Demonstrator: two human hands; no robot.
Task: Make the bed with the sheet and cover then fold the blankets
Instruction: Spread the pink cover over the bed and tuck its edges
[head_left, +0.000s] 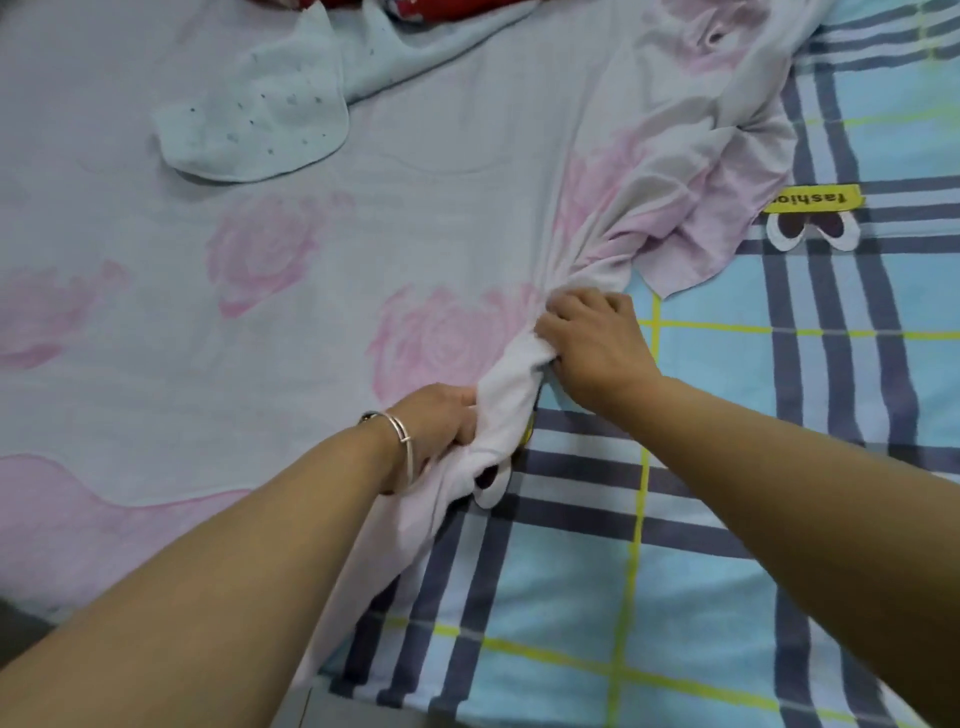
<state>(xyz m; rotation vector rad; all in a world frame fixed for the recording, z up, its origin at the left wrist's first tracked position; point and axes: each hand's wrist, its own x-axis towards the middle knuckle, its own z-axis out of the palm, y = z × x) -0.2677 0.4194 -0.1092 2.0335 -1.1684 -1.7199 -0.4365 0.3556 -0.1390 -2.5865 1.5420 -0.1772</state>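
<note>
Two hands: left hand (441, 418), right hand (592, 343). One rose-print sheet (260, 249), one plaid cover (779, 415), one pale blue cloth (254, 124), one bracelet (402, 441), and possibly one red item (457, 6), mostly cropped.

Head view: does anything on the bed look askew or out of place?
Yes. The rose-print sheet is bunched into a twisted ridge where the left hand and right hand grip it, leaving the plaid cover exposed. A pale blue cloth lies crumpled on it.
</note>
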